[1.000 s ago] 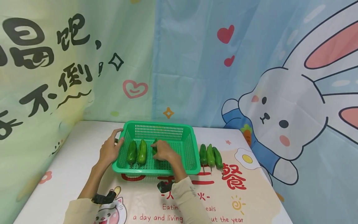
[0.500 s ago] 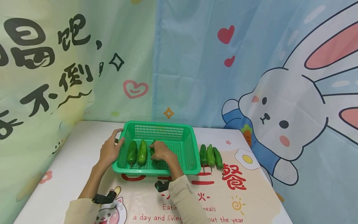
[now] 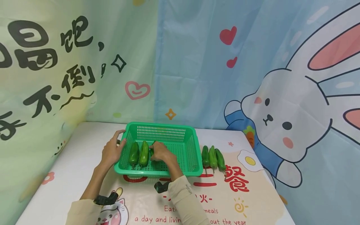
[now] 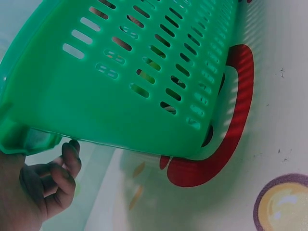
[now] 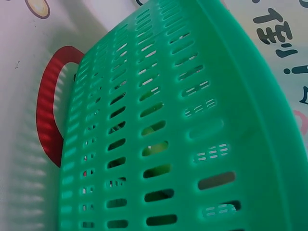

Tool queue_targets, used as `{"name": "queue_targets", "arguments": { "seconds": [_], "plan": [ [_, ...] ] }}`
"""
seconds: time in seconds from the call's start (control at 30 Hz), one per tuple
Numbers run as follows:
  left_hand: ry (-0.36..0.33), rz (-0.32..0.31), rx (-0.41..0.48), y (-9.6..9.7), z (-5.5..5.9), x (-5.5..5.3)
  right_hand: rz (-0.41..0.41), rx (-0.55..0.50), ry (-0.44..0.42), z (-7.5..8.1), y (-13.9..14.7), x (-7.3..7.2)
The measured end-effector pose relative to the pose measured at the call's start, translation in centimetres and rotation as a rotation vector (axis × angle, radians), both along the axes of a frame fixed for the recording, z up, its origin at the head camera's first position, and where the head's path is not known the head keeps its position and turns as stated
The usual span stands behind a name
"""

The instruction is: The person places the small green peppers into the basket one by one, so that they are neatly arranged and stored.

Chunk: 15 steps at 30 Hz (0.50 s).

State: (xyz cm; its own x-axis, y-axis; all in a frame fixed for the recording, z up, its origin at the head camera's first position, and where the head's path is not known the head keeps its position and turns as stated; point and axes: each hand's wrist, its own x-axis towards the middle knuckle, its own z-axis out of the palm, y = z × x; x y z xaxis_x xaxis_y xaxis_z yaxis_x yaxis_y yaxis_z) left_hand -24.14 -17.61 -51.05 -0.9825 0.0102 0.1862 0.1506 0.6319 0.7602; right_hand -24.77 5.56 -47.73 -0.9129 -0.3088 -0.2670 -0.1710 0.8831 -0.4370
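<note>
A green plastic basket [image 3: 160, 172] with slotted walls stands on the table. Two green chili peppers, a darker one [image 3: 134, 153] and a lighter one [image 3: 144, 153], lie side by side in its left part. My left hand [image 3: 110, 152] holds the basket's left rim; in the left wrist view the curled fingers [image 4: 62, 185] show under the rim's end. Inside the basket my right hand [image 3: 161, 153] grips a third chili pepper [image 3: 152, 151], mostly covered by the fingers, just right of the other two. The basket wall [image 5: 159, 120] hides the right hand in the right wrist view.
Three more green peppers [image 3: 213, 157] lie in a row on the table, just right of the basket. The printed tabletop [image 3: 253, 200] ends at a cartoon backdrop [image 3: 182, 62] behind the basket.
My right hand has shifted a little to the left inside the basket with the pepper, closer to the two lying there. The left hand stays on the rim.
</note>
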Motion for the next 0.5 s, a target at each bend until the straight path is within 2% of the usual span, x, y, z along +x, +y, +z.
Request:
{"name": "queue_targets", "arguments": {
  "seconds": [0.5],
  "plan": [
    [0.010, 0.001, -0.005, 0.05, -0.29, -0.26, 0.024, -0.023, -0.025, 0.07, 0.10, 0.05]
  ]
}}
